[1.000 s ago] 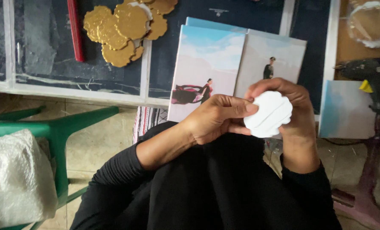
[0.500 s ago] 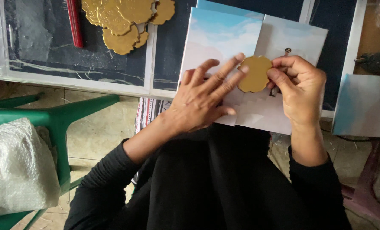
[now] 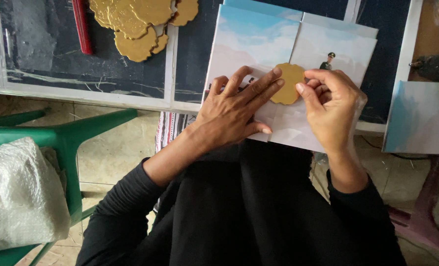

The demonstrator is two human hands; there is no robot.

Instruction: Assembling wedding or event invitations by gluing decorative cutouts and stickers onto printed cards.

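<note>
A gold scalloped disc (image 3: pixel 288 83) is being pressed onto the seam where the two flaps of a folded picture card (image 3: pixel 259 44) meet. The left hand (image 3: pixel 234 113) is laid flat and open, fingertips on the disc's edge, likely so the card is kept still. The disc's other edge is pinched lightly by the right hand (image 3: pixel 330 111), thumb and fingers half closed, so it seems to be kept in place.

Soft, even daylight (sharp, faint shadows)

Dark tabletop (image 3: pixel 195 54) with white frame strips. Directly on it: pile of gold scalloped discs (image 3: pixel 138 22) at top left, red stick (image 3: pixel 80 27) just beside the pile, folded picture card (image 3: pixel 288 74) overhanging the near edge, second sky-printed card (image 3: pixel 419 118) at right.
</note>
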